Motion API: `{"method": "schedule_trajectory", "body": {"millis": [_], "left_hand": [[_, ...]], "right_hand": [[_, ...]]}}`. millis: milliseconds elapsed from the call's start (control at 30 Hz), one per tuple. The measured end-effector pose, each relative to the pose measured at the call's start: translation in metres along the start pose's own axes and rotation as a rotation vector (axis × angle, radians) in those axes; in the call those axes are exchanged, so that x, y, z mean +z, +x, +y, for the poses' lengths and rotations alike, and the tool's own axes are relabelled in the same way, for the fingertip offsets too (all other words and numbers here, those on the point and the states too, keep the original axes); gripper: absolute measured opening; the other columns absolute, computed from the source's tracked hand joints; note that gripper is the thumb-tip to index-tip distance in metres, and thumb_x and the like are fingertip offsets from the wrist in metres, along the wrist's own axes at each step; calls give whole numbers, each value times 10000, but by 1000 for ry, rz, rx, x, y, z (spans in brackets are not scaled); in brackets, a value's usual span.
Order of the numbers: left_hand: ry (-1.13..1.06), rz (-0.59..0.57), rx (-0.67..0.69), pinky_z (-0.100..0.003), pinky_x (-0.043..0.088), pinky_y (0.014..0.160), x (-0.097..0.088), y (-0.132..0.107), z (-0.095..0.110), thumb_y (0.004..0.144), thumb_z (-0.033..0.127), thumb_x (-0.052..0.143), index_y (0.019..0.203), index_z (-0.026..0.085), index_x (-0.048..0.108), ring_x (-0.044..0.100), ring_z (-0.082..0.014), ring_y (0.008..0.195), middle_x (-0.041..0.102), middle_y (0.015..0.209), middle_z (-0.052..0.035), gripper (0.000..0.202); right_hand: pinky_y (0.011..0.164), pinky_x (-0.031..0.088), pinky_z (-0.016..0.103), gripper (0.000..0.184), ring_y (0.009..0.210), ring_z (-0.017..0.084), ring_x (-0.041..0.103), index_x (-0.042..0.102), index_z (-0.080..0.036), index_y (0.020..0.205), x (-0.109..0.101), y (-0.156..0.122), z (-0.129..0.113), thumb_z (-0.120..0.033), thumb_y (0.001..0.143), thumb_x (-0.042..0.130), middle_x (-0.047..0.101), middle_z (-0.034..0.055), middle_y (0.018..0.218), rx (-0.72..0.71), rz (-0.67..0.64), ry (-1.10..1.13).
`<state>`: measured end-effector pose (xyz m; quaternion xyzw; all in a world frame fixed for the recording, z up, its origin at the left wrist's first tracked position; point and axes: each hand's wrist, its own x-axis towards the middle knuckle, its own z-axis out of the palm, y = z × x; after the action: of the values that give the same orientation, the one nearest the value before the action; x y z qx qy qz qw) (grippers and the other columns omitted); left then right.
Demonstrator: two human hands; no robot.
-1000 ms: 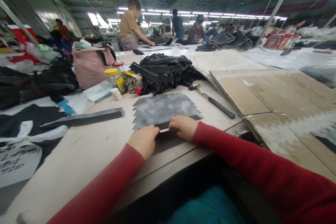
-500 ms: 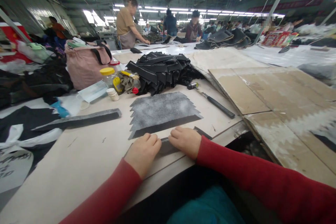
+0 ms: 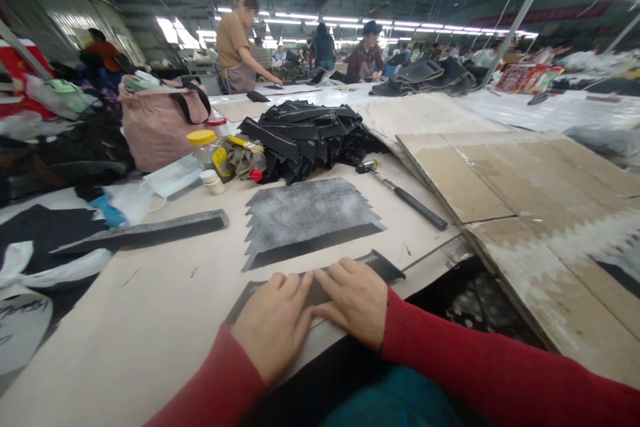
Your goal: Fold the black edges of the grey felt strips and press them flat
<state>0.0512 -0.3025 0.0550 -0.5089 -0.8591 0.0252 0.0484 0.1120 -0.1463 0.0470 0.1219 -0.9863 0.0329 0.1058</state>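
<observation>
A dark fabric strip (image 3: pixel 385 265) lies along the near edge of the table. My left hand (image 3: pixel 276 323) is on its left half, fingers curled over the top and the thumb at the near side. Beside it my right hand (image 3: pixel 354 300) grips the strip's middle in the same way, and the two hands nearly touch. Just beyond lies a fanned stack of grey-coated strips (image 3: pixel 310 213) with jagged sides and a black front band. To the left rests a long folded strip (image 3: pixel 165 230), grey on top and black in front.
A heap of black strips (image 3: pixel 300 137) is at the back, with a yellow-lidded jar (image 3: pixel 203 147) and a small white bottle (image 3: pixel 213 182) on its left. A black-handled tool (image 3: pixel 417 207) lies to the right, before cardboard sheets (image 3: pixel 500 173). Co-workers (image 3: pixel 237 47) stand across the table.
Both hands have moved down toward me and come closer together, thumbs now showing at the strip's near edge. More of the strip's right end is visible.
</observation>
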Motion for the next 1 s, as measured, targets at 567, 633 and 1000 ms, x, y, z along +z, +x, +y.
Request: {"method": "schedule_trajectory", "body": {"millis": [567, 633, 1000], "left_hand": [[-20, 89, -179, -380, 383, 767, 2, 5, 12, 852, 297, 337, 1045, 123, 544, 482, -220, 846, 568, 897, -91, 332], [-55, 94, -177, -363, 390, 786, 3, 18, 23, 843, 215, 349, 1031, 110, 538, 476, -213, 863, 551, 895, -90, 287], [-79, 48, -70, -327, 428, 747, 9, 44, 41, 794, 98, 409, 1126, 110, 465, 455, -203, 879, 527, 961, -72, 337]], "right_hand": [[749, 363, 342, 235, 808, 202, 482, 552, -142, 869, -4, -21, 31, -324, 835, 407, 542, 75, 790, 128, 82, -53], [748, 368, 345, 234, 807, 204, 481, 553, -139, 867, -3, -22, 28, -321, 833, 410, 539, 78, 788, 141, 88, -57], [843, 350, 269, 284, 936, 165, 481, 541, -118, 1022, -34, 3, 113, -205, 855, 328, 535, 100, 1004, 231, 35, -6]]}}
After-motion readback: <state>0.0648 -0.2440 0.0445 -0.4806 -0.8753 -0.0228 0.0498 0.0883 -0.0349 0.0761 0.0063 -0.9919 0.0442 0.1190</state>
